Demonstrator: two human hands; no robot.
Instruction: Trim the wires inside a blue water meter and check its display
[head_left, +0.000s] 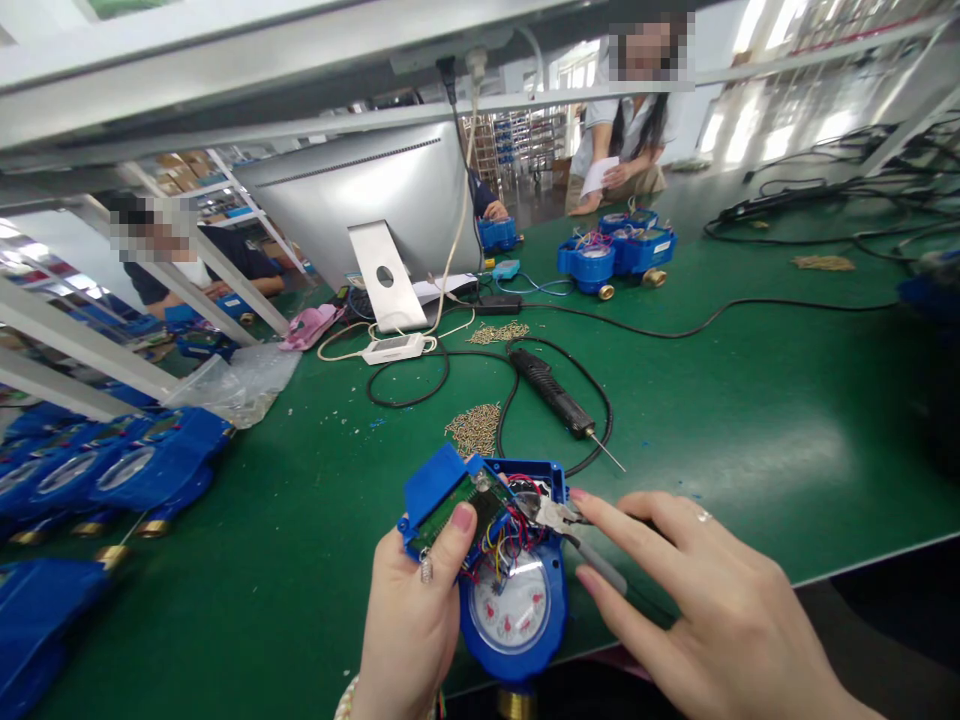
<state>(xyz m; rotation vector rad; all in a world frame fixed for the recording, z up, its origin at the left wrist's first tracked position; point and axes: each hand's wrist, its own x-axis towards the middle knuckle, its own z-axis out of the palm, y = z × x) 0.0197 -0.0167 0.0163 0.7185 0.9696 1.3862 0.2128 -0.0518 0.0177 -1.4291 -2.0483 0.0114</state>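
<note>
A blue water meter (555, 610) with a round dial and a brass fitting is at the front edge of the table. My left hand (420, 610) grips its tilted blue cover with the green circuit board (480, 505), thumb pressed on the board. Red, yellow and dark wires run from the board into the open housing. In my right hand (697, 590) are cutting pliers (551, 513) with grey handles, fingers along the handles. The jaws reach in among the wires over the housing; whether they touch a wire I cannot tell.
Beyond the meter lie a pile of small screws (474, 430) and a black electric screwdriver (551, 393) with a looped cord. Several blue meters (127, 465) line the left side. A monitor (367, 200) stands behind; more meters (615, 250) and people are across the table.
</note>
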